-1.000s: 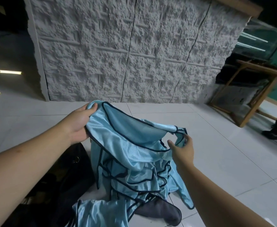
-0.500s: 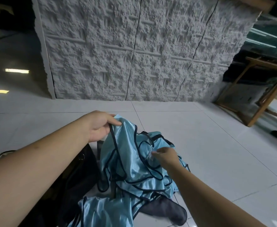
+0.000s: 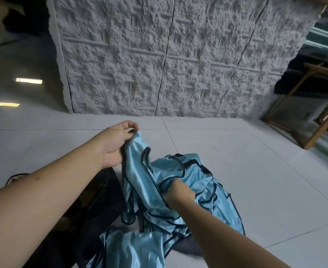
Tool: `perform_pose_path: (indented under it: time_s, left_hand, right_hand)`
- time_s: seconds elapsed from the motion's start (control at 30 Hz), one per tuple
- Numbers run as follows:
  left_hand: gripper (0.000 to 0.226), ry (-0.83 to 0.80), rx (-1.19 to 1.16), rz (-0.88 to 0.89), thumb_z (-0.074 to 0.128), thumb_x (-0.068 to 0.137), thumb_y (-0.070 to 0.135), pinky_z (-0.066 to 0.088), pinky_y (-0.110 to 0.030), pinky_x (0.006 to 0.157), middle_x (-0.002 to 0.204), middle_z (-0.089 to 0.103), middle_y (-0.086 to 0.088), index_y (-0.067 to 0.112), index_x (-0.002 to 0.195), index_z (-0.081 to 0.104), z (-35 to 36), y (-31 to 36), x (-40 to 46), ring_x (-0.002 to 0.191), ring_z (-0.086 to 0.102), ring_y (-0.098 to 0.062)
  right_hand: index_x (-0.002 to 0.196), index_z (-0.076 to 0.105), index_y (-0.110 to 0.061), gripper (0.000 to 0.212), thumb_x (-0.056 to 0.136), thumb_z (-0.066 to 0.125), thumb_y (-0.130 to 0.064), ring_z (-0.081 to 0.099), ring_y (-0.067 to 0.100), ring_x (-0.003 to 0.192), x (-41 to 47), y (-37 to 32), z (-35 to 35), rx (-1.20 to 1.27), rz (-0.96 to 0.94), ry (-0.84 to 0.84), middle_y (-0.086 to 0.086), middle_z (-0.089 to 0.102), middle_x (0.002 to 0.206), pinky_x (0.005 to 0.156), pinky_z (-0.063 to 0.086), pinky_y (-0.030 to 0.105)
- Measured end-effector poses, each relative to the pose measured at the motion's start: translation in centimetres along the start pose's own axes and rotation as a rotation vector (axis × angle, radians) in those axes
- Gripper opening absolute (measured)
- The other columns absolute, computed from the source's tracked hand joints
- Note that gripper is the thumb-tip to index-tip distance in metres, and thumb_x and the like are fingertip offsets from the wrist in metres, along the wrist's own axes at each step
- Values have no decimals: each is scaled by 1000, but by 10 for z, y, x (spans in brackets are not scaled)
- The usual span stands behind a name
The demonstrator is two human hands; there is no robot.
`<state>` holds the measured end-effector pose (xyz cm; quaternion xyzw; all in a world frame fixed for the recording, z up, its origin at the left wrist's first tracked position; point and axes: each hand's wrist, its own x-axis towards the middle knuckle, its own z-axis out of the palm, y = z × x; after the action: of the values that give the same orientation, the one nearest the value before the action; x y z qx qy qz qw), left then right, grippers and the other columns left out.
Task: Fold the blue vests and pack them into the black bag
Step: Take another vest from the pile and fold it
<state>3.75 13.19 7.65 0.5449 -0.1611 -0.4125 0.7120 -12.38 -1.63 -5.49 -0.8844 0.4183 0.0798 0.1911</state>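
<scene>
While the blue vests (image 3: pixel 171 192) lie in a crumpled heap on the pale floor (image 3: pixel 256 171) directly in front of the person, the left hand (image 3: pixel 116 144) pinches one vest's upper edge and holds it up, so that cloth hangs downward. Lower and to the right, the right hand (image 3: pixel 180 192) is buried in the folds (its grip I cannot tell). Just left of the heap, under the left forearm, sits the black bag (image 3: pixel 101 206). Beyond stands a rough grey wall (image 3: pixel 159 55), well apart.
</scene>
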Motion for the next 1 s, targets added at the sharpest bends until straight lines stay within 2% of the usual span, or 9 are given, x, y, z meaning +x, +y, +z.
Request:
perform_pose_path:
  time_s: [0.1, 0.17, 0.33, 0.47, 0.63, 0.73, 0.83, 0.93, 1.0]
  left_hand:
    - [54, 49, -4, 19, 46, 100, -8, 54, -46, 77, 72, 64, -11, 19, 66, 78, -3, 5, -2, 73, 61, -30]
    - [46, 22, 7, 18, 48, 100, -4, 59, -47, 79, 81, 67, -12, 16, 79, 83, -4, 10, -7, 77, 65, -31]
    - [35, -57, -14, 9, 55, 97, 1, 48, -23, 41, 87, 67, -9, 12, 126, 71, -3, 28, -25, 50, 61, -18]
    - [63, -33, 125, 76, 51, 89, -15, 31, -20, 37, 76, 61, -5, 17, 142, 59, -22, 33, -23, 54, 49, -12]
    - [81, -42, 134, 71, 55, 70, -8, 32, -21, 39, 80, 55, -7, 17, 147, 54, -39, 35, -28, 54, 49, -12]
    - [90, -53, 129, 89, 57, 62, -5, 35, -23, 40, 82, 60, -7, 19, 149, 52, -34, 42, -29, 58, 52, -15]
    - [92, -50, 140, 113, 60, 62, -5, 37, -23, 40, 91, 60, -9, 20, 150, 52, -27, 48, -31, 62, 52, -16]
    - [91, -60, 135, 130, 61, 63, -5, 37, -23, 40, 96, 62, -9, 22, 149, 51, -26, 52, -31, 65, 52, -17]
    - [91, -75, 150, 146, 60, 63, -7, 39, -24, 41, 106, 65, -10, 21, 150, 51, -29, 52, -31, 72, 52, -19]
  right_hand:
    - [119, 55, -28, 35, 86, 61, -37, 65, 29, 88, 2, 2, 2, -35, -60, 35, 2, 70, 94, 78, 54, 36]
    - [86, 69, -21, 15, 87, 64, -34, 62, 24, 71, 5, 6, 2, 114, -78, 33, 0, 66, 74, 64, 53, 31]
    - [89, 70, -4, 14, 97, 67, -16, 45, 16, 50, 1, 20, -28, 912, 40, -159, 9, 58, 71, 48, 39, 28]
    - [81, 63, -4, 16, 92, 52, -1, 57, 29, 62, -5, 20, -66, 1489, 89, -196, 11, 62, 69, 60, 48, 35]
    - [114, 67, 18, 37, 86, 49, 1, 70, 40, 99, -15, 19, -103, 1676, 15, -255, 29, 70, 107, 97, 57, 53]
    - [108, 71, 3, 57, 106, 47, -48, 72, 30, 69, -16, 18, -113, 1570, 97, -320, 17, 72, 82, 69, 62, 37]
    - [111, 75, -4, 89, 85, 48, -84, 56, 20, 49, -32, 19, -126, 1306, -56, -494, 6, 59, 61, 52, 49, 27]
    - [114, 69, 6, 93, 55, 94, -62, 61, 28, 72, -34, 26, -132, 994, -169, -542, 16, 64, 83, 71, 52, 34]
    - [123, 59, 14, 81, 58, 92, -22, 53, 35, 88, -34, 24, -133, 905, -154, -517, 24, 58, 98, 82, 44, 44]
